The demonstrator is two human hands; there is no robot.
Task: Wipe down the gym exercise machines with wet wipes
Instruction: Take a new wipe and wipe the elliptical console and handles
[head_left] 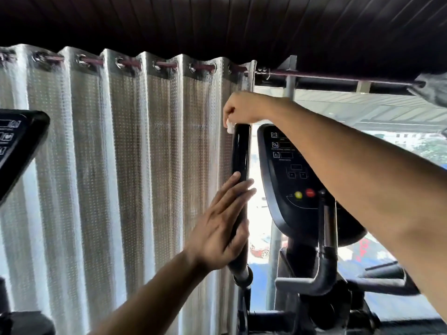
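Observation:
A black upright handle (240, 151) of an elliptical machine stands just right of centre. At its top my right hand (239, 108) grips a small white wet wipe (229, 128) against the handle's upper end. Lower down, my left hand (221, 223) lies flat with straight fingers against the handle's left side. To the right of the handle is the machine's black console (289, 170) with a yellow and a red button.
A silver dotted curtain (121, 165) hangs on a rod close behind the handle. Another machine's console (17, 146) juts in at the left edge. A second grey-black handlebar (324, 262) rises below the console. A window at the right shows the street outside.

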